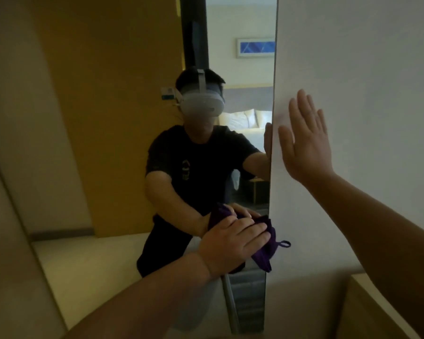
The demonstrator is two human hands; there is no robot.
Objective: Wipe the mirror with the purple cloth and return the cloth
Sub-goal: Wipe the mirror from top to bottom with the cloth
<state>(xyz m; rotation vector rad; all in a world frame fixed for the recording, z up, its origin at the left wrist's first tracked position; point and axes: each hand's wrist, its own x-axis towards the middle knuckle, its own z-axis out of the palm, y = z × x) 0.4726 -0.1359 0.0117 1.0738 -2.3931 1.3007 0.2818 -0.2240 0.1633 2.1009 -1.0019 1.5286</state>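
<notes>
A tall mirror (242, 148) is seen running down the centre of the frame, its right edge meeting a pale wall (353, 57) that fills the upper right.

The left hand (233, 243) is seen at lower centre, reached in from the bottom left on a bare forearm. It is pressed palm-down over a purple cloth (264, 250), with the fingers spread across the fabric rather than curled around it. The cloth is bunched between the palm and the glass, low on the mirror and close to its right edge. A fold of it is hung below the fingers, and a small loop (284, 244) is stuck out to the right, over the edge of the wall.

The right hand (304, 143) is seen at centre right, reached in from the lower right. It is held open and flat against the wall, fingers pointed up and slightly apart, just beside the mirror's edge; nothing is grasped.

In the glass, a person in a dark T-shirt with a white headset (201, 101) is reflected, both arms stretched forward. Behind the reflection, a bed with white pillows (245, 118) and a blue framed picture (256, 47) are shown. A tan wooden panel (96, 94) is seen at left of the frame.
</notes>
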